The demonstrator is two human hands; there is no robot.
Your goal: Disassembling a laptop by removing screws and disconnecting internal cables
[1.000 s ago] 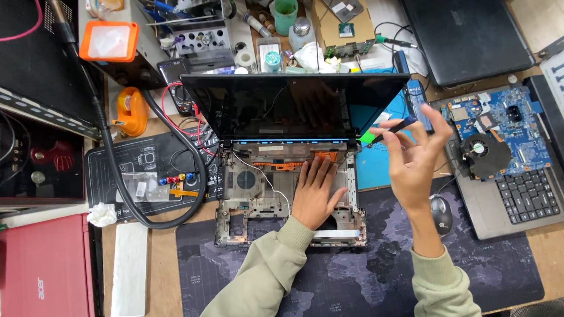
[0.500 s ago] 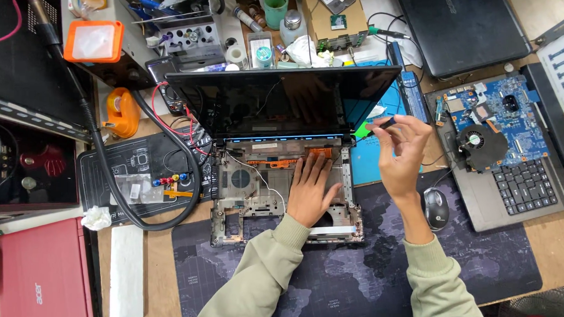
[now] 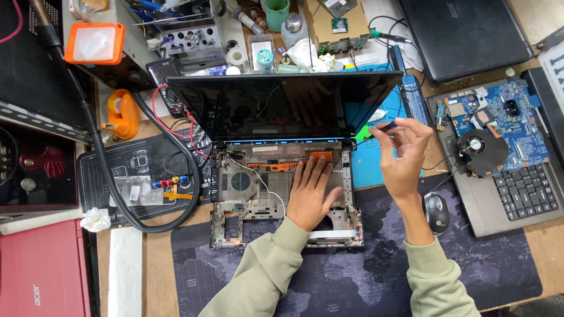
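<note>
Mouse [image 3: 437,212] right of laptop [image 3: 281,171] (on mat [image 3: 365,280])

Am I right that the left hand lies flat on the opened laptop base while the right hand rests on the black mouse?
Not quite. The head view shows the left hand flat on the opened laptop base, but the right hand is raised beside the screen, pinching a small dark tool in its fingertips. The black mouse lies untouched on the mat.

2 hands [image 3: 312,197] – 3 laptops [image 3: 281,171], 1 mouse [image 3: 437,212].
</note>
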